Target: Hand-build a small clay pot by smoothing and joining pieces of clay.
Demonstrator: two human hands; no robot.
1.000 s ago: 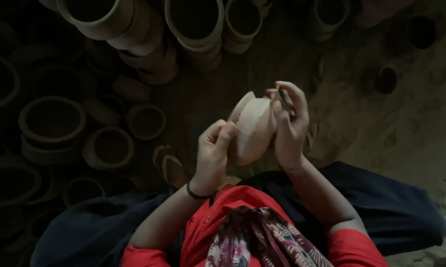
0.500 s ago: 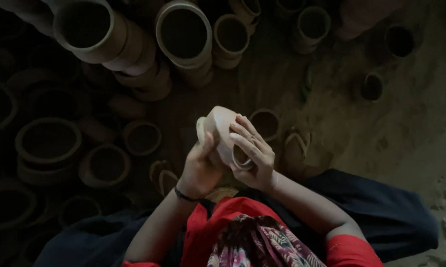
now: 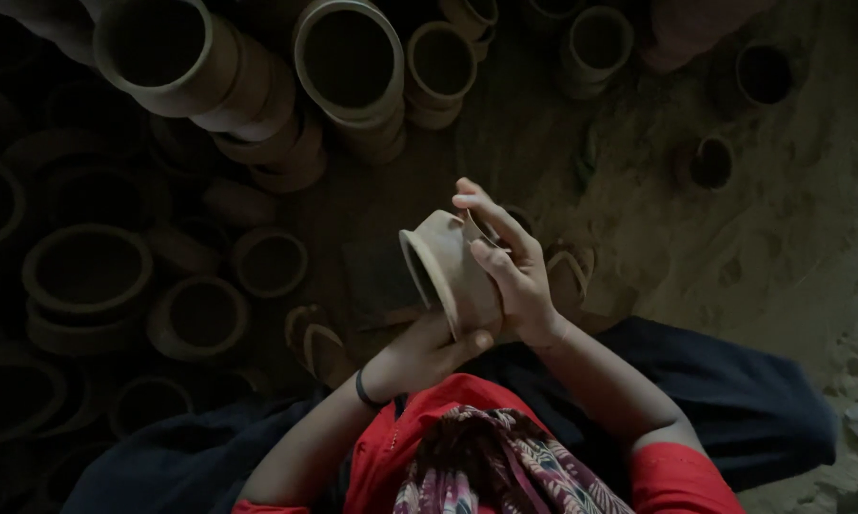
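Note:
I hold a small unfired clay pot (image 3: 445,269) in both hands above my lap. It is tilted on its side with its open mouth facing left. My left hand (image 3: 419,354), with a dark bangle at the wrist, cups the pot from below, thumb against its lower wall. My right hand (image 3: 507,264) lies over the pot's right side and base with the fingers spread across it. A red top and patterned scarf (image 3: 486,466) show at the bottom edge.
Many round clay pots (image 3: 86,271) crowd the left side in shadow, and larger stacked ones (image 3: 348,62) lie along the top. A sandal (image 3: 316,345) and a dark flat square (image 3: 381,281) lie on the earthen floor (image 3: 781,247). Two small pots (image 3: 705,162) sit upper right.
The pot has been turned in my hands: its mouth now faces left. My right hand slid over its base, and my left hand dropped beneath it.

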